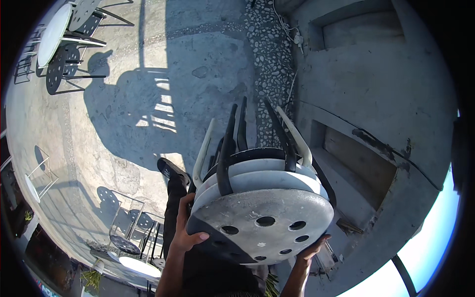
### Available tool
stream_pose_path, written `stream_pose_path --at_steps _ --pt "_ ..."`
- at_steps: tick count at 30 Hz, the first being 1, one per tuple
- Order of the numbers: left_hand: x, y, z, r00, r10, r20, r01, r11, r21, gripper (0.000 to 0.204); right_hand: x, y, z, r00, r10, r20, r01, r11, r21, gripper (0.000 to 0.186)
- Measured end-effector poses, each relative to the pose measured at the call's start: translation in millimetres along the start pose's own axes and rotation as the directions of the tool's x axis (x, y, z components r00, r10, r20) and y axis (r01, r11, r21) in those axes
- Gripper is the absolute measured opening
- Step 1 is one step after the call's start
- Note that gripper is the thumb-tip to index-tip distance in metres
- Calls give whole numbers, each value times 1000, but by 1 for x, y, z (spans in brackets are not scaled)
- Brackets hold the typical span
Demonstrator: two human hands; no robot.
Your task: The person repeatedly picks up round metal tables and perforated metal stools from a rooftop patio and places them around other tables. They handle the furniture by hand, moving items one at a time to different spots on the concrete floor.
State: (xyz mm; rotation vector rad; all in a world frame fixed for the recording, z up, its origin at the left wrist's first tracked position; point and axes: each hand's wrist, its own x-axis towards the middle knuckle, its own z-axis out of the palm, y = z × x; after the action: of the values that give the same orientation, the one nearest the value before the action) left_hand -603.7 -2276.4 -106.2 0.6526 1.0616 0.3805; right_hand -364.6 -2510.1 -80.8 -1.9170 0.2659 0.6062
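Observation:
I hold a stack of round stools [269, 200] in front of my body, tipped so that the legs point away from me. The nearest seat is grey and worn, with several round holes. Behind it show white seats and a black one, nested together, with black and white legs. My left hand [188, 232] grips the left rim, its thumb lying across the face of the nearest seat. At the lower right rim, my right hand [312, 249] supports the stack; part of its fingers is hidden behind the seat.
A concrete wall [366, 84] with recessed niches and a hanging cable [346, 116] rises close on the right. Along its foot runs a pebble strip [272, 54]. White tables [54, 32] and black perforated chairs [62, 69] stand at far left; more furniture stands at lower left.

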Motion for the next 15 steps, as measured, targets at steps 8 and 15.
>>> stream_pose_path --at_steps 8,15 --pt "35 -27 -154 941 77 -331 -134 979 -153 76 34 41 219 794 -71 604 96 995 -8 82" --pt "93 -43 -272 938 43 -345 -138 956 -257 63 43 125 360 697 -42 716 153 984 -91 66"
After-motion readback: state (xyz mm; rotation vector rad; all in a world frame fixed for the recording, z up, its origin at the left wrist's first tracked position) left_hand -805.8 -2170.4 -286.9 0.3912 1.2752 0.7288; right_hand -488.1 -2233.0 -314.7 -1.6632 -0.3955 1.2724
